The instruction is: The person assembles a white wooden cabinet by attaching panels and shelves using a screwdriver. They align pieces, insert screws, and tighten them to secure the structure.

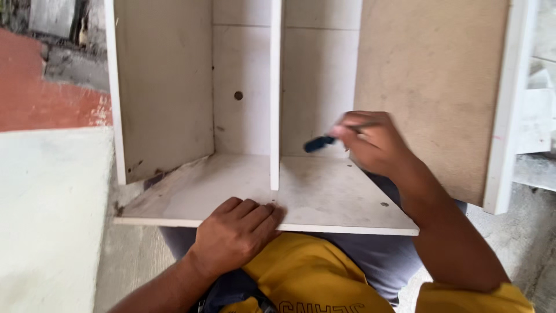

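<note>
Head view, looking down into an open white cabinet (174,104) that rests against the person's lap. The left hand (234,232) lies flat on the front edge of the bottom panel (324,191), fingers (263,215) pressed together and curled slightly over the board, bracing it just in front of the upright divider (275,93).

The right hand (373,142) is up inside the right-hand compartment, fingers closed around a dark blue marker (319,143). The hand is blurred, so the exact grip is hard to read, but it looks like a writing pinch. The marker's long axis runs nearly level, tilted a touch downward, and its free blue end points left toward the divider and back panel (315,87). I cannot tell which end is the tip.

By my reading, this is a marking step: steadying the carcass with one hand while the pen works near the back corner of the right compartment. A clean mark there would call for the left hand to keep the board from shifting and for the pen to meet the surface squarely.

A drilled hole (238,95) shows in the left compartment's back, another (384,204) on the bottom panel near the right forearm.
</note>
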